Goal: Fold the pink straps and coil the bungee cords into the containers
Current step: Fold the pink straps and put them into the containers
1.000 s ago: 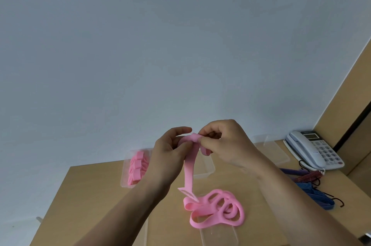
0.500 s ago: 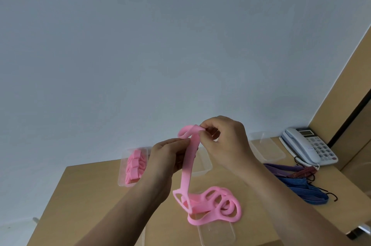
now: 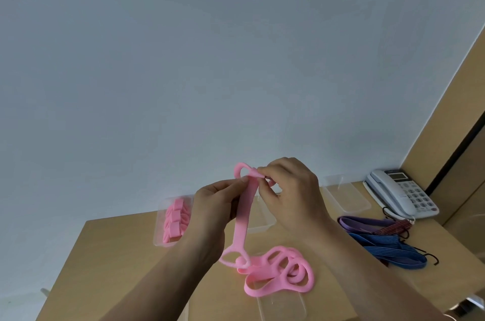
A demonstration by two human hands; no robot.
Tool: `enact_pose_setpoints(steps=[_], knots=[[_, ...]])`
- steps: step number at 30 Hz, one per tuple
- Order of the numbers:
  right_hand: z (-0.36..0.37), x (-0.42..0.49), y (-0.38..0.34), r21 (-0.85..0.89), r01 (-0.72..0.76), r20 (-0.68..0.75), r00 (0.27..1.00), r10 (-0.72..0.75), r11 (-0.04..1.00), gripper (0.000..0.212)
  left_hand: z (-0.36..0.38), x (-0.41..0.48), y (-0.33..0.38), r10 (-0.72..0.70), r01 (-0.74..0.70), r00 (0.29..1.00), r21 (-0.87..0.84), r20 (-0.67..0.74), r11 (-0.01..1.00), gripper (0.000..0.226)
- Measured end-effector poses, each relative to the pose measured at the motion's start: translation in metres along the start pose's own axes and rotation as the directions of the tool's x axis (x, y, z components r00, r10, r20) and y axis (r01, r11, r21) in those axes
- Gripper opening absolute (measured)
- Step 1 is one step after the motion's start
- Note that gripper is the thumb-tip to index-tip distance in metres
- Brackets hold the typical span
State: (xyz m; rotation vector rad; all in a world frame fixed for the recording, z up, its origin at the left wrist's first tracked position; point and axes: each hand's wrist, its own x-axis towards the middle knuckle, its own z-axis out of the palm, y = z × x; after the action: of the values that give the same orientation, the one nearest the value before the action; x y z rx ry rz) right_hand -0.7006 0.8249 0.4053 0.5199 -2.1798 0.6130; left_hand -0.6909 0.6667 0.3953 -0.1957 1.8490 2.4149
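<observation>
Above the wooden table (image 3: 110,263), both hands hold one pink strap (image 3: 242,218) upright. My right hand (image 3: 291,194) pinches its looped top end. My left hand (image 3: 212,210) pinches the strap just below that loop. The strap hangs down to a looped lower end just above the table. A pile of loose pink straps (image 3: 280,271) lies below my hands. A clear container (image 3: 160,226) at the left holds several folded pink straps (image 3: 174,221). Blue, purple and red bungee cords (image 3: 385,242) lie at the right.
A second clear container (image 3: 262,218) sits behind my hands, and another (image 3: 346,197) stands at the back right. A clear lid (image 3: 280,307) lies at the table's front edge. A white desk phone (image 3: 401,194) sits in the far right corner by a wooden wall panel.
The strap's top loop has been drawn higher and wider by my right hand. My left hand slid down a little. The hanging strap lifted, its lower loop rising off the pile.
</observation>
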Motion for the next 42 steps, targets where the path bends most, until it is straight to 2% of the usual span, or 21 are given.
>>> enact_pose_setpoints(steps=[3,7,9,15,20,22,24,26,28,30,36,38,42], knots=[[-0.002,0.0,0.0,-0.033,0.042,-0.002,0.999,-0.042,0.999,0.015,0.001,-0.001,0.002,0.039,-0.038,0.998,-0.006,0.049,0.999,0.017],[-0.004,-0.001,-0.001,-0.061,0.089,0.012,0.996,-0.088,0.994,0.004,0.002,-0.003,0.002,0.08,-0.077,0.992,-0.031,0.094,0.997,0.039],[-0.006,-0.001,-0.002,-0.05,0.097,0.032,0.995,-0.095,0.994,0.006,0.002,-0.002,0.002,0.079,-0.077,0.994,-0.033,0.08,0.996,0.04],[-0.007,-0.003,-0.004,-0.041,0.09,0.061,0.994,-0.088,0.995,0.011,0.001,0.0,-0.003,0.063,-0.061,0.995,-0.028,0.072,0.998,0.018],[-0.008,-0.004,-0.004,-0.042,0.073,0.085,0.994,-0.069,0.996,0.013,0.001,0.001,-0.004,0.075,-0.073,0.995,-0.038,0.06,0.997,0.013],[-0.009,-0.003,-0.005,0.016,0.004,0.093,0.996,-0.006,1.0,0.013,-0.001,0.002,-0.006,0.074,-0.072,0.995,-0.034,0.063,0.997,0.013],[-0.01,0.002,-0.005,0.116,-0.139,0.123,0.985,0.124,0.984,0.017,-0.002,0.002,-0.008,0.078,-0.077,0.992,-0.014,0.103,0.997,0.014],[-0.01,0.008,-0.002,0.165,-0.255,0.237,0.948,0.213,0.953,0.022,-0.002,0.002,-0.008,0.087,-0.088,0.989,-0.001,0.12,0.996,0.014],[-0.011,0.012,0.0,0.224,-0.31,0.36,0.907,0.217,0.924,0.014,-0.002,0.002,-0.008,0.097,-0.099,0.99,0.01,0.101,0.995,0.013],[-0.013,0.013,0.001,0.269,-0.336,0.401,0.891,0.212,0.903,0.015,-0.002,0.003,-0.009,0.094,-0.096,0.989,0.01,0.11,0.995,0.014],[-0.014,0.012,0.005,0.31,-0.384,0.354,0.896,0.269,0.87,0.01,-0.005,0.006,-0.009,-0.014,-0.007,0.985,0.12,0.172,0.993,0.014],[-0.013,0.011,0.006,0.292,-0.365,0.331,0.906,0.264,0.884,0.014,-0.007,0.006,-0.01,-0.046,0.018,0.979,0.139,0.197,0.99,0.016],[-0.012,0.005,0.004,0.246,-0.281,0.247,0.944,0.22,0.928,0.016,-0.009,0.006,-0.01,-0.02,-0.012,0.964,0.122,0.264,0.992,0.03]])
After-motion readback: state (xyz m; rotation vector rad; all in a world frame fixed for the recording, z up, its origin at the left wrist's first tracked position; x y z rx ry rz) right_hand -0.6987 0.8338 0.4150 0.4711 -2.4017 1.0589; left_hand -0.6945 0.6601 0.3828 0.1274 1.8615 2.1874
